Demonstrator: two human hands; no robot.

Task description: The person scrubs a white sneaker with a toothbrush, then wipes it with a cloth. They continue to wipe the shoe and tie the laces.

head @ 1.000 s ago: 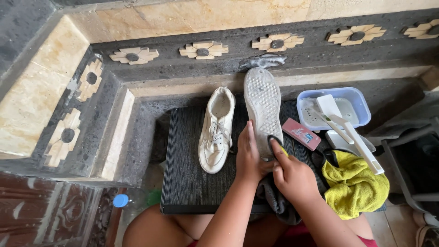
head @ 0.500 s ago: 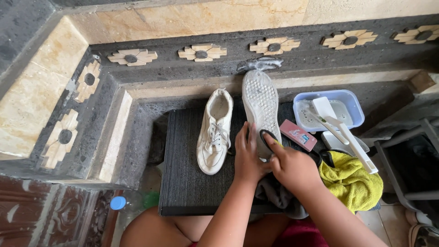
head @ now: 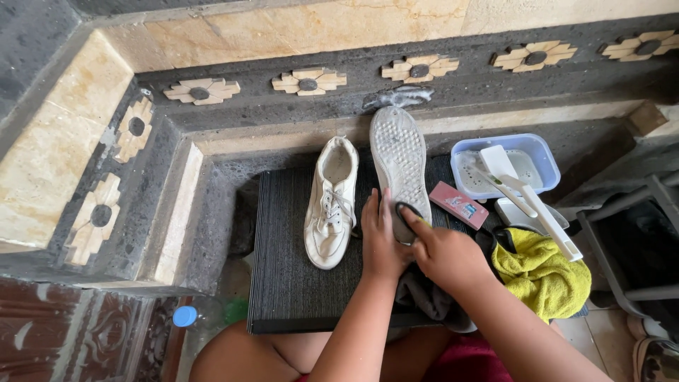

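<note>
A white sneaker lies sole up (head: 399, 159) on a dark ribbed mat (head: 283, 283). My left hand (head: 380, 240) lies flat on its near side and steadies it. My right hand (head: 442, 253) presses a dark cloth (head: 409, 212) against the sole near the heel. Left of it, the second white sneaker (head: 331, 201) lies upright, laces showing. More dark grey cloth (head: 424, 297) hangs below my right hand.
A blue tub (head: 506, 166) with a white brush stands at right, with a pink box (head: 463, 205) beside it. A yellow towel (head: 541, 272) lies near my right forearm. Stone ledges with flower tiles (head: 308, 81) wall the back and left. A blue-capped bottle (head: 185, 316) lies at lower left.
My right hand has slid the dark cloth a little along the sole near the heel. My left hand stays on the shoe. The camera view has shifted slightly.
</note>
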